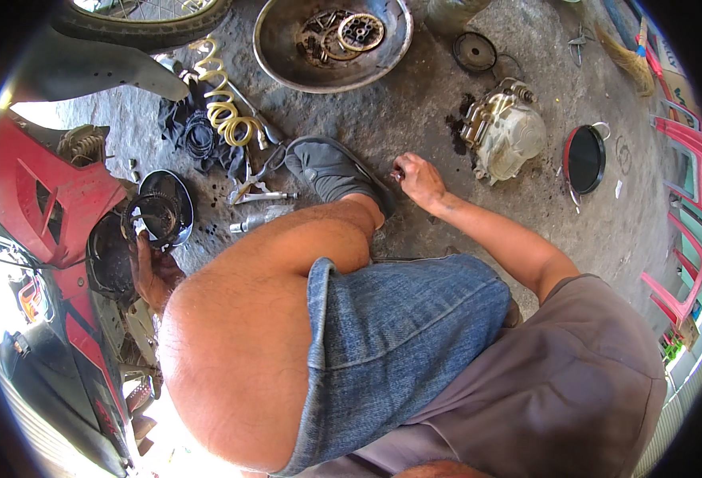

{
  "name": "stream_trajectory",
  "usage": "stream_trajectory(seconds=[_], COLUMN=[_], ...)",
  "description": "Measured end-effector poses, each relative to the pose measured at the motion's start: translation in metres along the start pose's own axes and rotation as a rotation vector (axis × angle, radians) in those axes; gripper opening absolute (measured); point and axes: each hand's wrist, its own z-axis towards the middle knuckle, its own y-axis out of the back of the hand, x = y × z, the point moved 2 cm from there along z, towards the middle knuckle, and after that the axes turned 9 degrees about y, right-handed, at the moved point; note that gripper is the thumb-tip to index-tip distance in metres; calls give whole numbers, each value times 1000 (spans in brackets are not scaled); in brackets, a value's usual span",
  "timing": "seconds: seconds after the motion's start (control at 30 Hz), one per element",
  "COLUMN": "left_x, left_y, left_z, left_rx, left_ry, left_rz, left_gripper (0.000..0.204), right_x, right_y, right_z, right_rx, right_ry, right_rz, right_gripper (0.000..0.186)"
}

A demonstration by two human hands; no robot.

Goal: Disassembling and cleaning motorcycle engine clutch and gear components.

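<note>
On the left, next to the red motorcycle (52, 187), my left hand (153, 275) grips the lower edge of a dark ring-shaped metal part (156, 219). Behind that ring lies a shiny black round dish (180, 191). My right hand (421, 185) is low over the floor, right of my dark shoe (327, 167). Its fingers are curled together at a small dark reddish bit, too small to name. Right of it rests a metal engine cover (510, 135) with dark oil stains beside it.
A metal basin (267, 60) holding greasy ring parts stands at the far middle. Near my foot lie a coiled yellow hose (227, 111), black cloth (180, 123) and metal tools (263, 196). To the right are a black round lid (586, 159), a broom (634, 64) and red chairs (686, 263).
</note>
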Motion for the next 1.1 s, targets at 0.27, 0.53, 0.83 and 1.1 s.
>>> stream_trajectory(seconds=[0.27, 0.53, 0.83, 1.1], left_x=[-2, -1, -5, -44], left_y=[4, 11, 16, 7], left_z=[-1, -4, -16, -50], left_rx=[5, 5, 11, 88], left_ry=[-20, -31, -219, -363], left_rz=[17, 44, 148, -104], left_gripper=[42, 50, 59, 36], right_x=[13, -18, -23, 23], right_y=[8, 110, 193, 221], right_z=[14, 34, 49, 56], right_rx=[-48, -279, -592, -540], right_ry=[-31, -265, -173, 37], right_rz=[-28, 277, 528, 358], right_gripper=[17, 17, 15, 23])
